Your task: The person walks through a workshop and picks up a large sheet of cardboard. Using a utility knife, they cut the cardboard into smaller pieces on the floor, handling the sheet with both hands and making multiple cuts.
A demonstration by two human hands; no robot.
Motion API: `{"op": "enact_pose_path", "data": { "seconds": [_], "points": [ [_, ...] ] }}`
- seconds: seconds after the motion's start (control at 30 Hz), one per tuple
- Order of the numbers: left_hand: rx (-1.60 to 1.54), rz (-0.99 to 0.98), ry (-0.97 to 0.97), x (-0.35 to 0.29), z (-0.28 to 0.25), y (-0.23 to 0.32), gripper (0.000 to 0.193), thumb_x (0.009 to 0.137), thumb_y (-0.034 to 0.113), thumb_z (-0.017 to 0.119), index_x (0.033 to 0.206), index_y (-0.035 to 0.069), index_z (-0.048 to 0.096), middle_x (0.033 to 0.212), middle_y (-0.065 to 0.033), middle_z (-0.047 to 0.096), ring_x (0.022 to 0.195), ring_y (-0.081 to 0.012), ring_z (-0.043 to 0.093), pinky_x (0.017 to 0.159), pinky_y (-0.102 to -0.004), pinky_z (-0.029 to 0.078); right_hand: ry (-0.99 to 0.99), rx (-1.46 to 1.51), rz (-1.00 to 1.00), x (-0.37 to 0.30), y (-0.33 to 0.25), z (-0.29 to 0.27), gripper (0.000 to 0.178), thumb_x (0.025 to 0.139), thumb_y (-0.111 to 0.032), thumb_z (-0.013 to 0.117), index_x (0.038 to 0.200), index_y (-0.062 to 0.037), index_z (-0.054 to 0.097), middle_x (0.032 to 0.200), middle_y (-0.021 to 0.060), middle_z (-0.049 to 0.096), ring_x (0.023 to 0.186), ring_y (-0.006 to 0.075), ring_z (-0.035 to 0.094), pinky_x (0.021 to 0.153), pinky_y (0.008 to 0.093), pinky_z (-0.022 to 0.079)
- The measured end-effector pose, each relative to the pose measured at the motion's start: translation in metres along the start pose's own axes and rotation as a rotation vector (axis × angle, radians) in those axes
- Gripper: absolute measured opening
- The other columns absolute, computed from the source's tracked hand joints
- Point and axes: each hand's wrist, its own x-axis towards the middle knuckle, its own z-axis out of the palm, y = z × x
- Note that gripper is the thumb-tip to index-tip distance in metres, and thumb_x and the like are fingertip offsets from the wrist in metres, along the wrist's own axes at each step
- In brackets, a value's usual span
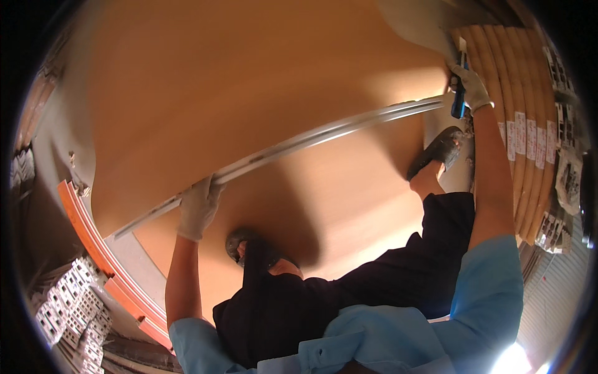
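A long silvery metal bar [311, 138] lies slantwise across a large brown sheet [261, 68], its right end higher in the picture. Toward its left end, my left hand [199, 207], in a pale work glove, grips the bar with closed fingers, partly hidden behind the hand's back. My right hand [474, 89], gloved too, is closed around a blue and black utility knife [460, 93] beyond the bar's right end. The knife's blade end points away from me, near the sheet's right edge. My feet, in dark slippers, are on and beside the sheet.
Long brown boards or tubes [520, 81] with white labels are stacked on the right. Orange-brown strips [93, 234] run along the left. Bundled white profiles with hollow ends [71, 305] lie at the lower left. Grey floor [411, 25] shows past the sheet.
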Motion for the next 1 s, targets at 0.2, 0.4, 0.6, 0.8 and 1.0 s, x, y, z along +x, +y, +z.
{"op": "enact_pose_path", "data": {
  "seconds": [0.2,0.4,0.6,0.8,1.0],
  "points": [
    [0.180,0.110,0.074,-0.025,0.038,-0.010,0.034,0.084,0.018,0.057,0.117,0.009,0.053,0.111,-0.0137,0.056,0.109,-0.0335,0.049,0.096,-0.0500,0.033,-0.017,-0.048,-0.032,-0.012,0.013,0.009,0.022,0.084,-0.027,0.067,0.091,-0.0059,0.068,0.060,-0.0038,0.049,0.049,0.0065,0.044,0.046,0.0214,0.036],
    [0.326,0.110,0.150,-0.041,0.080,-0.038,0.038,0.087,0.021,0.056,0.122,0.009,0.052,0.120,-0.0111,0.055,0.116,-0.0296,0.046,0.101,-0.0496,0.030,-0.072,-0.059,0.061,-0.008,0.019,0.007,0.021,0.085,-0.031,0.066,0.073,-0.0170,0.055,0.056,-0.0073,0.045,0.045,0.0054,0.039,0.040,0.0226,0.029],
    [0.227,0.001,0.014,-0.034,0.055,-0.032,0.043,0.082,0.019,0.061,0.123,0.011,0.053,0.124,-0.0095,0.052,0.120,-0.0302,0.042,0.102,-0.0493,0.028,-0.081,-0.161,-0.024,0.008,0.023,-0.010,0.022,0.087,-0.033,0.062,0.076,-0.0139,0.060,0.057,-0.0069,0.044,0.046,0.0041,0.039,0.044,0.0206,0.029],
    [0.228,0.003,0.021,-0.035,0.052,-0.019,0.045,0.080,0.020,0.064,0.124,0.013,0.054,0.125,-0.0088,0.051,0.122,-0.0308,0.039,0.103,-0.0471,0.026,-0.074,-0.297,-0.020,0.023,0.027,-0.028,0.028,0.090,-0.034,0.059,0.078,-0.0096,0.065,0.055,-0.0054,0.046,0.047,0.0048,0.041,0.045,0.0221,0.032],
    [0.140,-0.036,0.028,-0.028,0.043,-0.004,0.049,0.077,0.022,0.068,0.123,0.012,0.054,0.127,-0.0106,0.050,0.123,-0.0311,0.039,0.103,-0.0451,0.029,-0.007,-0.303,0.014,0.014,0.022,-0.022,0.022,0.088,-0.033,0.062,0.080,-0.0121,0.065,0.054,-0.0066,0.045,0.045,0.0045,0.040,0.042,0.0227,0.031]
  ]
}}
